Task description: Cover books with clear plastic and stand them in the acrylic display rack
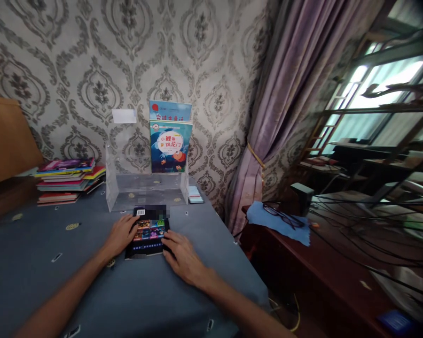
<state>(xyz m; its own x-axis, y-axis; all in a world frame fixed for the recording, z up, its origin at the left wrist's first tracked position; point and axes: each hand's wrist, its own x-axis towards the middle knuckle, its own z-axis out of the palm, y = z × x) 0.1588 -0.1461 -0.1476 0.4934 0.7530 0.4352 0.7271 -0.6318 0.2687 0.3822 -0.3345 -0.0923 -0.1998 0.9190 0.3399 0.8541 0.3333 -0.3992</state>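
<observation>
A dark book (148,237) lies on the cloth-covered table, a barcode at its top left and rows of small colourful pictures across it. At its left edge rests my left hand (122,234), fingers stretched onto the cover. My right hand (185,256) touches the right edge, its fingers extended over the cover and the thumb lower down by the edge. Just behind the book stands a clear acrylic book rack (146,188). Two picture books lean upright in its right part, a blue one (171,110) behind and a fish-covered one (169,148) in front.
A stack of books (65,183) sits at the back left of the table (91,300). Small cards or booklets (195,194) lie right of the rack. Across a gap, a dark red desk (303,267) bears a blue cloth (268,218), glasses (284,215) and tangled cables.
</observation>
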